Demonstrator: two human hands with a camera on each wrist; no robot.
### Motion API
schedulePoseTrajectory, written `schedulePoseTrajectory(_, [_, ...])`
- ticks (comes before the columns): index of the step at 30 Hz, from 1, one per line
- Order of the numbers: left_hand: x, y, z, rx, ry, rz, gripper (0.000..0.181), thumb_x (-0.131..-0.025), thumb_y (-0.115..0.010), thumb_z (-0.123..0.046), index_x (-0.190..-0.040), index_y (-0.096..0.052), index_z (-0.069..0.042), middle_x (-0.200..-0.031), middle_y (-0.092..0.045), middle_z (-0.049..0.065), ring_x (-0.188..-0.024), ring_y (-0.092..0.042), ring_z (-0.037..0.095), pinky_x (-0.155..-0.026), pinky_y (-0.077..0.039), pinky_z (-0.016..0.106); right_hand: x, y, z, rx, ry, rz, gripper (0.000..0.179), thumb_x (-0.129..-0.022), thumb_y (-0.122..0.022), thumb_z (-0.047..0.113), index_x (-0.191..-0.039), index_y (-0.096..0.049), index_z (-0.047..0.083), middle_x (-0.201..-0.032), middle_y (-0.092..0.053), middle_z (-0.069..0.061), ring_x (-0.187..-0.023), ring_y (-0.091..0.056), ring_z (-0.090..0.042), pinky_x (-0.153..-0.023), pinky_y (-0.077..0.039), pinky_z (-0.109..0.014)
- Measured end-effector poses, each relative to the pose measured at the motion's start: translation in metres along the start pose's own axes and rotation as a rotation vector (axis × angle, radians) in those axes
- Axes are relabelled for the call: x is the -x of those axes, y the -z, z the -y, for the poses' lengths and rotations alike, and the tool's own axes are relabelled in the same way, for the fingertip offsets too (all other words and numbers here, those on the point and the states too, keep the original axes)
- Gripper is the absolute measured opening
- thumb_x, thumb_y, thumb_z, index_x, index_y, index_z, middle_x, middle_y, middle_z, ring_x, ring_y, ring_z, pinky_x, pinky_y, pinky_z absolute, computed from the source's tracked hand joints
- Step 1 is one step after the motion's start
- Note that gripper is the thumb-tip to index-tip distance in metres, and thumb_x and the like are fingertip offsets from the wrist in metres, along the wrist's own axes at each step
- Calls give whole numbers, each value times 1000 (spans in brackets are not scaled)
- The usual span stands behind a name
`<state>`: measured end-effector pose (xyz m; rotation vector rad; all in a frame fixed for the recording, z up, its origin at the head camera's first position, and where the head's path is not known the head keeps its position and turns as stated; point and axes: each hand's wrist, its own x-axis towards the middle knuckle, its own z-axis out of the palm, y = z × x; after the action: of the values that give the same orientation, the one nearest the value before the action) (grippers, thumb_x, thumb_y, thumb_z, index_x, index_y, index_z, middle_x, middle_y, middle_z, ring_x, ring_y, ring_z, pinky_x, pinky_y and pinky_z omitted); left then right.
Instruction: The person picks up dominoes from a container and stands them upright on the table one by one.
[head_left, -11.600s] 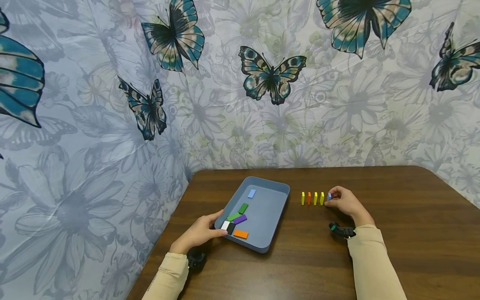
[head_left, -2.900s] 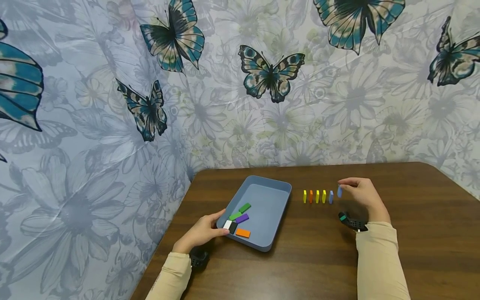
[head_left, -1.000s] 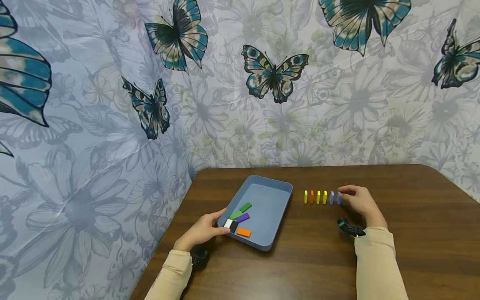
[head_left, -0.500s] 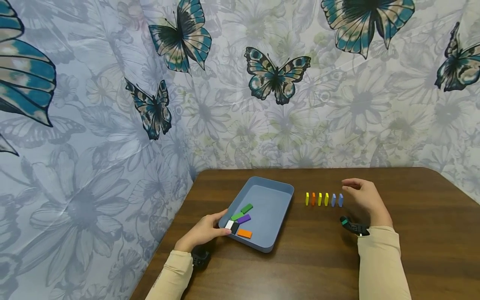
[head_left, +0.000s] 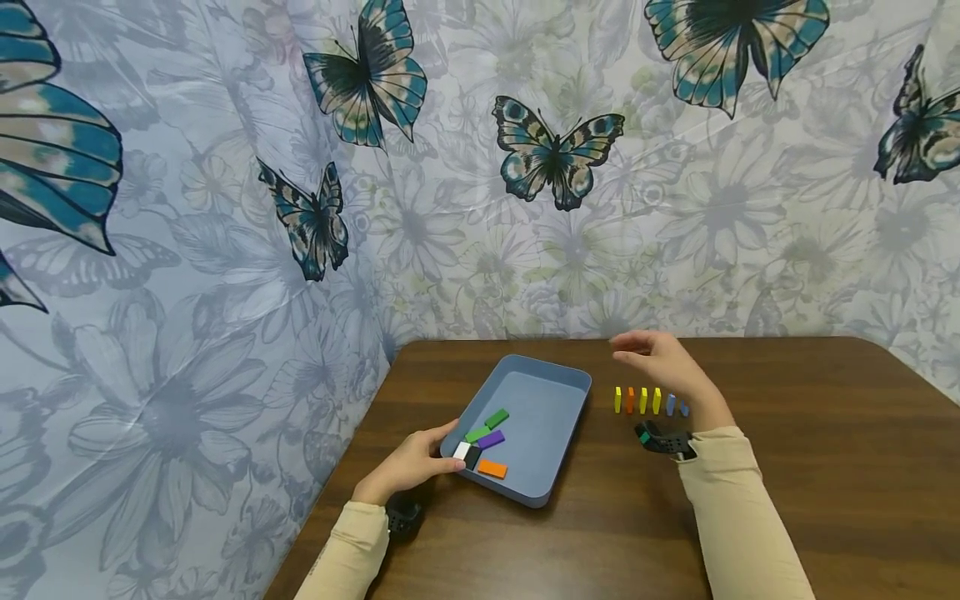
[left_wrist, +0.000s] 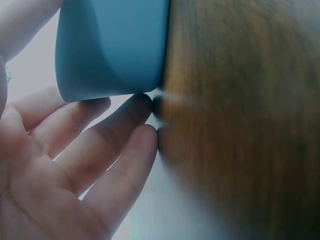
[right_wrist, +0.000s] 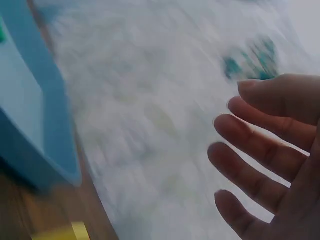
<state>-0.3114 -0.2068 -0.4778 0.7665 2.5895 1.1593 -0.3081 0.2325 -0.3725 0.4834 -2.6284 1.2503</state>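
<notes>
My left hand point(head_left: 408, 467) holds the near left corner of a blue-grey tray point(head_left: 551, 442), thumb at the rim. In the left wrist view its fingers point(left_wrist: 107, 175) lie along the outside of the tray wall point(left_wrist: 115, 45). Inside the tray lie two green dominoes point(head_left: 497, 418), a purple one point(head_left: 491, 440), a white one point(head_left: 461, 451), a black one point(head_left: 472, 457) and an orange one point(head_left: 492, 469). My right hand point(head_left: 663, 367) hovers, holding nothing, above a row of upright dominoes: yellow point(head_left: 618, 400), orange point(head_left: 631, 400), two yellow point(head_left: 657, 401), two blue point(head_left: 671, 405). My wrist partly covers the last blue one.
The brown wooden table point(head_left: 825, 467) reaches back to a wall covering point(head_left: 712, 200) with butterflies and flowers. The domino row stands just right of the tray. Each wrist wears a black strap point(head_left: 663, 440).
A light blue domino has left the tray and now stands at the row's right end, beside the other blue one. My right hand let it go and moved left toward the tray.
</notes>
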Motion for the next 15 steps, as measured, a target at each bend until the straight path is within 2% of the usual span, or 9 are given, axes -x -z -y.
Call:
schedulePoseTrajectory(3, [0, 1, 0, 3, -1, -6, 83, -90, -74, -39, -156, -35, -5, -156, -42, 18, -142, -42, 33, -111, -40, 53, -24, -22, 19, -27, 68, 116, 34, -101, -61, 19, -128, -64, -2, -126, -65, -24, -113, -63, -38, -93, -54, -50])
schedulePoseTrajectory(8, [1, 1, 1, -8, 10, -5, 84, -90, -74, -41, -156, -35, -6, -155, -44, 19, -141, -43, 33, -111, -40, 54, -56, -68, 38, -64, 155, 286, 31, -99, -63, 14, -125, -67, -3, -121, -69, -21, -109, -67, -32, -93, -55, -45])
schedulePoseTrajectory(11, [0, 0, 1, -1, 16, -5, 83, -90, -75, -39, -156, -35, -6, -154, -45, 17, -135, -49, 28, -109, -43, 51, -68, -97, 39, -75, 153, 362, 29, -99, -63, 14, -124, -68, 0, -122, -69, -17, -110, -67, -28, -94, -55, -42])
schedulePoseTrajectory(15, [-1, 0, 1, -10, 7, -12, 82, -91, -74, -39, -155, -35, -5, -152, -48, 17, -122, -54, 22, -103, -45, 46, -76, -127, 33, -108, 99, 423, 28, -97, -64, 11, -123, -69, 0, -120, -69, -15, -108, -66, -26, -93, -56, -40])
